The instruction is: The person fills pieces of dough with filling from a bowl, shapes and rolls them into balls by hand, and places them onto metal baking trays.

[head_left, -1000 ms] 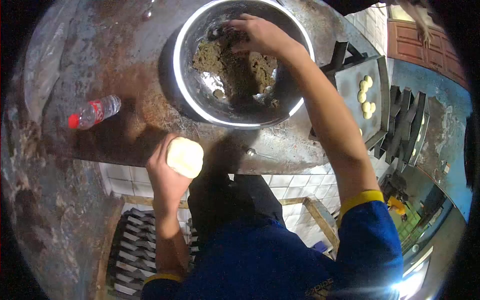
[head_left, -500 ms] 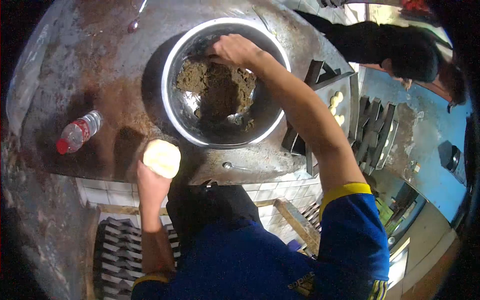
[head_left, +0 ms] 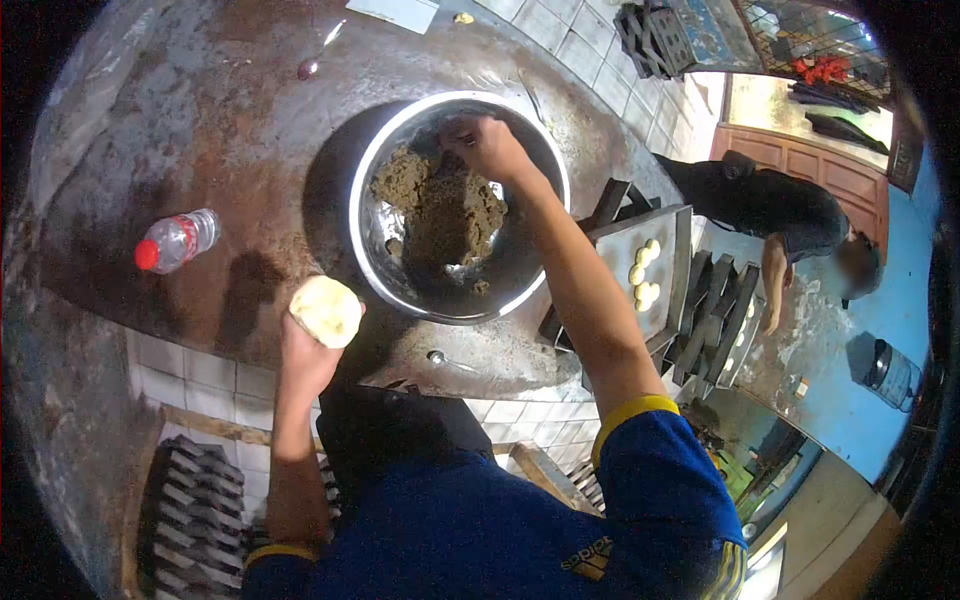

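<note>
My left hand (head_left: 308, 358) is closed around a pale, flattened round of dough (head_left: 326, 312), held up in front of the table edge. My right hand (head_left: 492, 148) reaches into a large metal bowl (head_left: 360, 215), at its far side. Its fingers are curled and in shadow, so what they hold, if anything, is hidden. Crumbly brown filling (head_left: 440, 215) lies heaped in the bowl just below that hand, with bare shiny metal showing around it.
A plastic bottle with a red cap (head_left: 180, 241) lies on the left. One spoon (head_left: 437, 357) lies near the front edge, another (head_left: 308, 68) farther back. At right stands a tray (head_left: 610, 255) with several pale dough balls (head_left: 641, 274). Beyond it, a person in black (head_left: 765, 205) leans over another table.
My view has shifted, showing more of the far tiles and the other person. My right hand stays at the bowl's far side, its wrist turned a little. My left hand still holds the dough.
</note>
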{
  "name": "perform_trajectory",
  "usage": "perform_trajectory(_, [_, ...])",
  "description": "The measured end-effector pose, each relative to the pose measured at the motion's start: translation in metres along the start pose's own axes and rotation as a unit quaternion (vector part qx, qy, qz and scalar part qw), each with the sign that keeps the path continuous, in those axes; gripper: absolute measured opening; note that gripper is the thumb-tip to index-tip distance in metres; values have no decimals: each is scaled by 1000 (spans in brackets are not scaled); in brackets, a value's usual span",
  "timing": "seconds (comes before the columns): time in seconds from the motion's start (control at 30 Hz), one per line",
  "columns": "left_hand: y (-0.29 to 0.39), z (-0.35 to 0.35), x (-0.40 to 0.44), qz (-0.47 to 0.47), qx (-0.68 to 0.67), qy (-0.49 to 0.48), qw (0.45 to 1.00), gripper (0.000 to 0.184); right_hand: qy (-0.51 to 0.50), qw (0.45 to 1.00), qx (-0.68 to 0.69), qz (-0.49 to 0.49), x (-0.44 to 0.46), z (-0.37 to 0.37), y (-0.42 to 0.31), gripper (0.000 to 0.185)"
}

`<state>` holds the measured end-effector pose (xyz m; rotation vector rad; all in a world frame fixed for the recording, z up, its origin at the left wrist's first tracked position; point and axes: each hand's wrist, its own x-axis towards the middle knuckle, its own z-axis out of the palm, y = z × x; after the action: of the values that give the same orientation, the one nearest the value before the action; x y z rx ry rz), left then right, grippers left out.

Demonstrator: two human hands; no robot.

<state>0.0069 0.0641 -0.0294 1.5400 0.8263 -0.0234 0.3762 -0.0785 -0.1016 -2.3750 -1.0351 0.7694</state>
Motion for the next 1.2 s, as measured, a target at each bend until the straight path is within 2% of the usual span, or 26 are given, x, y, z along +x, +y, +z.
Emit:
perform_trajectory(0.03, [-5,2,-1,-1,-20,-17,1000,36,3,1000,2,0,-1,3,4,35])
perform_trajectory(0.07, [-13,7,-3,12,-81,-21,996,35,-17,997,-74,-28,2,13,21,35])
perform_trajectory(0.1, [-11,6,-5,14,-77,-18,997,35,-37,986,-151,-58,8,26,41,35])
perform_trajectory(0.17, [-5,8,-10,-5,-17,-18,1000,33,-10,979,-150,-138,10,33,42,33])
perform_trajectory(0.23, [-9,9,-10,7,-25,-22,999,33,-28,949,-265,-166,0,29,33,33])
perform_trajectory(0.37, [-12,12,-13,16,-27,-24,999,33,-10,920,-330,-212,0,38,36,37])
perform_trajectory(0.47, [-4,11,-13,22,-17,-30,999,34,-15,960,-258,-109,5,26,31,37])
perform_trajectory(0.5, [0,8,-13,11,-3,-41,999,35,-3,960,-256,-111,6,26,38,37])
perform_trajectory(0.57, [-9,9,-10,40,-36,-46,997,39,17,994,-79,-76,8,24,47,32])
perform_trajectory(0.6, [-2,11,-9,32,-3,-44,999,40,42,998,-43,-24,-5,14,32,33])
perform_trajectory(0.63, [4,13,-11,22,30,-41,998,42,51,997,-42,-30,-20,3,17,33])
perform_trajectory(0.67, [13,16,-9,37,18,-48,998,41,10,993,116,-1,-37,-8,7,33])
perform_trajectory(0.7, [17,21,-5,49,23,-46,997,41,-32,962,270,25,-55,-20,-6,34])
perform_trajectory(0.77, [16,38,1,122,64,-46,989,38,-102,929,350,67,-110,-48,-50,50])
perform_trajectory(0.8, [19,51,3,162,9,-54,985,35,-118,906,401,62,-137,-55,-70,57])
perform_trajectory(0.83, [24,63,3,163,50,-65,983,35,-134,882,449,56,-164,-62,-88,65])
perform_trajectory(0.9, [65,88,-19,211,28,-67,975,36,-110,869,482,14,-218,-70,-125,64])
perform_trajectory(0.97, [86,121,-43,296,-23,-70,952,39,-103,861,497,22,-252,-64,-130,60])
perform_trajectory(1.03, [109,133,-78,261,40,-84,961,39,-5,865,499,58,-287,-73,-132,47])
perform_trajectory(1.07, [106,145,-86,273,42,-78,958,39,36,871,489,18,-304,-76,-132,45])
perform_trajectory(1.13, [92,174,-98,320,-67,-82,941,35,46,887,459,-11,-336,-78,-122,43])
perform_trajectory(1.2, [96,187,-125,353,-42,-83,931,32,71,918,389,-29,-374,-80,-120,44])
